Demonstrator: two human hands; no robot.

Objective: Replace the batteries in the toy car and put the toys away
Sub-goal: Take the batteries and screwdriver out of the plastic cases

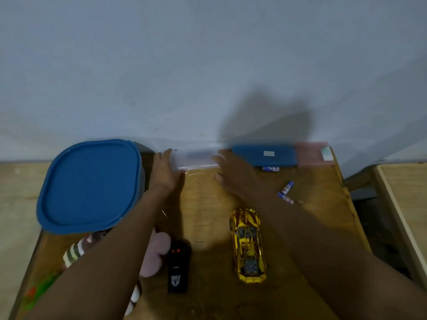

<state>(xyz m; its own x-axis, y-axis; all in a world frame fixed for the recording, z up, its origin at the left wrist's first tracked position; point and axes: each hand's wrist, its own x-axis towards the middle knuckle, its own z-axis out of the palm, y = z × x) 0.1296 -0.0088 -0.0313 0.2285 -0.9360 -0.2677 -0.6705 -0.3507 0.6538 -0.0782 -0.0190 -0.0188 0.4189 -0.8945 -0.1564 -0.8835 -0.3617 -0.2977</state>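
Looks early: car point(248, 245) unstored, batteries point(286, 192) loose right, left hand point(165, 172) straight-fingered against far clear box point(194, 160), right hand point(233, 174) fingers blurred, unclear.

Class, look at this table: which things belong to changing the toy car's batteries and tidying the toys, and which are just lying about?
Belong: gold toy car, three loose batteries, black remote, plush toy, blue-lidded tub, probably the clear box.
Lying about, it seems: blue flat case, pink pad.
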